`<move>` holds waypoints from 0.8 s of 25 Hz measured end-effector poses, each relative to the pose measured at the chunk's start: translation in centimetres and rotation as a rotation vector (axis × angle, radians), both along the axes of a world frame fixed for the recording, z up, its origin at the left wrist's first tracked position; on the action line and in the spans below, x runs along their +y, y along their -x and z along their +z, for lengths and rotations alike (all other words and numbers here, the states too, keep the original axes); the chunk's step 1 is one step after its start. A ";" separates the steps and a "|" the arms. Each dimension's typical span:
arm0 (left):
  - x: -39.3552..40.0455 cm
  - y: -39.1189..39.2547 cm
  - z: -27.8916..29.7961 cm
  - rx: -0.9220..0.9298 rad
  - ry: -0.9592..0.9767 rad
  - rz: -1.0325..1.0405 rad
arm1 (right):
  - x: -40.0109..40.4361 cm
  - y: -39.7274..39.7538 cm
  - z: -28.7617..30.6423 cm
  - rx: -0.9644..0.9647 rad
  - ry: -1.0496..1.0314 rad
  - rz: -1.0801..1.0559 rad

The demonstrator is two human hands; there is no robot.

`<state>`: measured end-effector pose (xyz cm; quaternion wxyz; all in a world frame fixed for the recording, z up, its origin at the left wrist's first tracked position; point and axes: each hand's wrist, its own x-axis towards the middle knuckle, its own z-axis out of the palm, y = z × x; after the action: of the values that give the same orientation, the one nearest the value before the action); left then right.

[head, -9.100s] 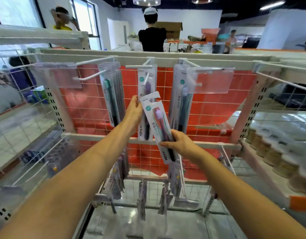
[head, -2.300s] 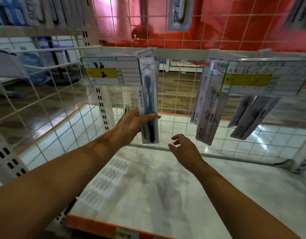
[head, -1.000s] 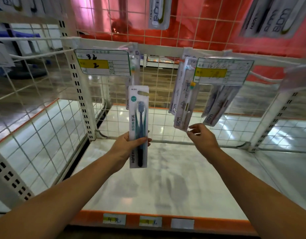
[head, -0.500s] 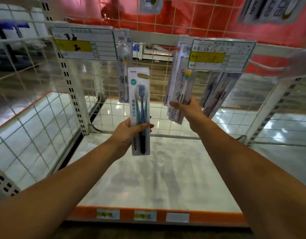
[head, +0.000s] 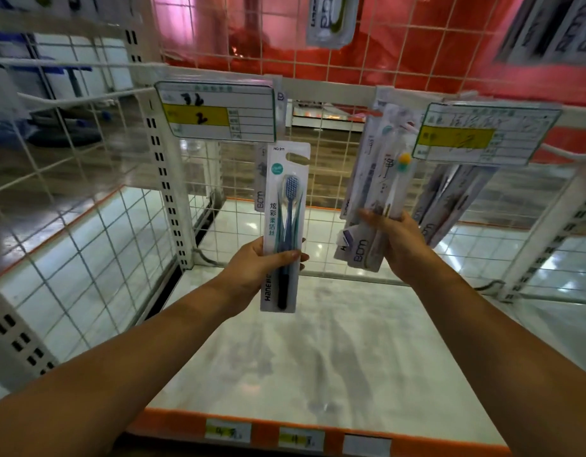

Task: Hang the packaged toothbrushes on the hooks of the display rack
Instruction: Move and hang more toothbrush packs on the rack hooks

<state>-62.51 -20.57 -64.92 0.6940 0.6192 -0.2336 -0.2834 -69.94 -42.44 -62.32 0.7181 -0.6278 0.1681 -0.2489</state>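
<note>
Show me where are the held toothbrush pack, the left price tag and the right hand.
toothbrush pack (head: 286, 206), head view, printed card front.
left price tag (head: 215, 112), head view, yellow band.
right hand (head: 400, 245), head view, back of hand.

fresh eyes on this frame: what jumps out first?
The blue toothbrush pack, held upright at centre by the left hand and off any hook. Right of it, the right hand grips the bottom of a bunch of hanging packs. Above sit two yellow-banded price tags against the red mesh backing.
</note>
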 end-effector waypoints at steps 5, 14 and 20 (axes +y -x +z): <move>0.2 -0.1 0.5 -0.009 0.014 -0.006 | 1.0 2.5 0.3 -0.035 -0.045 0.046; -0.6 1.2 0.4 0.066 0.012 -0.022 | 3.8 6.9 1.2 -0.027 -0.081 0.116; -0.5 2.0 0.6 0.088 0.007 -0.036 | 5.2 9.2 1.1 -0.006 -0.114 0.166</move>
<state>-64.51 -21.04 -64.36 0.7006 0.5994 -0.2148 -0.3221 -79.17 -37.23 -61.20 0.7714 -0.5968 0.1270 -0.1804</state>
